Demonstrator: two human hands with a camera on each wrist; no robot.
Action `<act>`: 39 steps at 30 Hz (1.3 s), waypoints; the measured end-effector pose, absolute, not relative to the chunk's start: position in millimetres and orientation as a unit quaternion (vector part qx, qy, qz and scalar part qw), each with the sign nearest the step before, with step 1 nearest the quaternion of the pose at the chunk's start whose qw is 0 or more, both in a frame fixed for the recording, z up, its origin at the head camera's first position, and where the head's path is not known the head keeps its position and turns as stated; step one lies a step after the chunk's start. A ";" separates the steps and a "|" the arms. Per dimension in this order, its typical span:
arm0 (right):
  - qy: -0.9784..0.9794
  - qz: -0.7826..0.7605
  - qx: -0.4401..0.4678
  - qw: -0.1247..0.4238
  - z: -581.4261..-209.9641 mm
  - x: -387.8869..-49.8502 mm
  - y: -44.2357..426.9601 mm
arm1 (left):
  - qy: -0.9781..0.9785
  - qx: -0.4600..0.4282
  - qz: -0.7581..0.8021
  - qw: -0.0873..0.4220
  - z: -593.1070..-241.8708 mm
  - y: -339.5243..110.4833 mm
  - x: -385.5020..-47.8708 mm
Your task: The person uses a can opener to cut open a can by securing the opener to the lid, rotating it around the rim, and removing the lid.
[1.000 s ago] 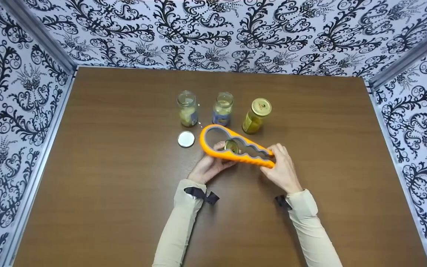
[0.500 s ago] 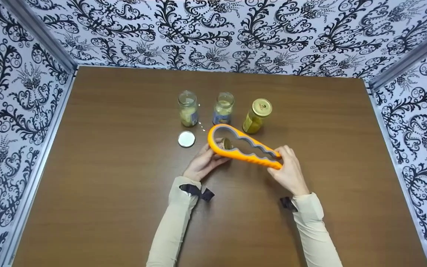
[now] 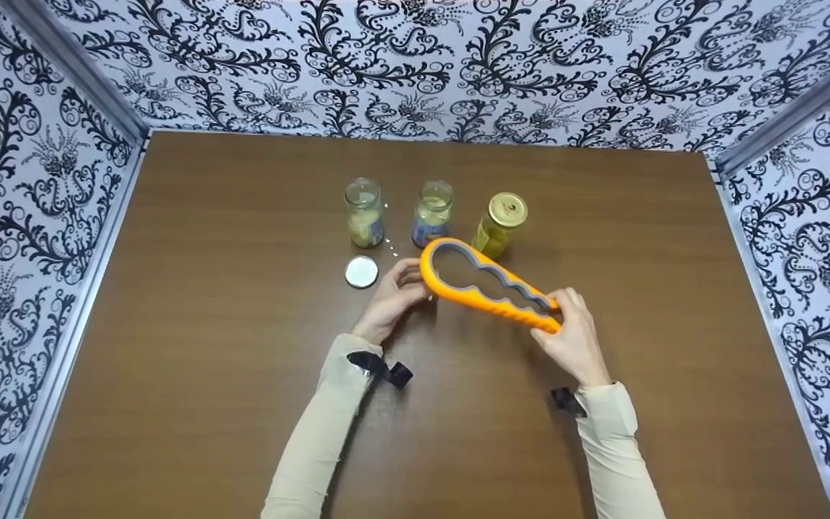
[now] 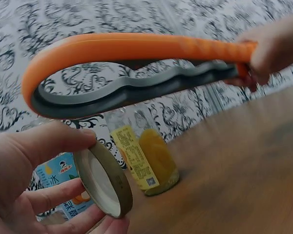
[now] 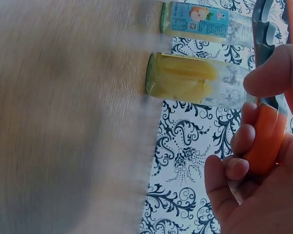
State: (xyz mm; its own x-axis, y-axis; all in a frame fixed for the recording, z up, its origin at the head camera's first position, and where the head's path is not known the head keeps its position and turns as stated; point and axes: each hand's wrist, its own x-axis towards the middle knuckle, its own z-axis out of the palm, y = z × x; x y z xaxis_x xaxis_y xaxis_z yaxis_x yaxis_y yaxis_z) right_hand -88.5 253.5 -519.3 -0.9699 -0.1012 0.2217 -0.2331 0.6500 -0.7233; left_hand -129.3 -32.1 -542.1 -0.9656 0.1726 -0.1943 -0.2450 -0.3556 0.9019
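While the right hand (image 3: 572, 339) grips the ends of both handles, fingers curled round them, the orange opener (image 4: 136, 47) hangs tilted above the table (image 3: 242, 324), its looped end just beside the left hand (image 3: 390, 303). That left hand pinches a gold lid (image 4: 104, 180) on edge between thumb and fingers. Beyond the opener stands a gold-capped jar (image 3: 496, 234) with yellow contents; left of it come a blue-labelled open jar (image 3: 432, 216) and another open jar (image 3: 365, 220). A round white disc (image 3: 362, 272) lies near the latter, and small white drops dot the wood.
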 end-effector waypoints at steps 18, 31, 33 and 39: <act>-0.909 0.410 0.040 0.068 -524.0 -77.8 263.0 | 0.742 0.013 0.665 0.086 -539.6 -33.8 -153.5; -0.911 0.406 0.024 0.065 -526.2 -76.8 268.4 | 0.881 0.016 0.467 0.079 -533.3 -25.4 -164.9; -0.911 0.406 0.027 0.068 -526.4 -77.1 269.1 | 0.887 0.010 0.456 0.075 -532.8 -22.4 -165.9; -0.908 0.408 0.032 0.083 -527.1 -77.3 271.8 | 0.919 0.013 0.393 0.040 -532.6 -14.0 -167.2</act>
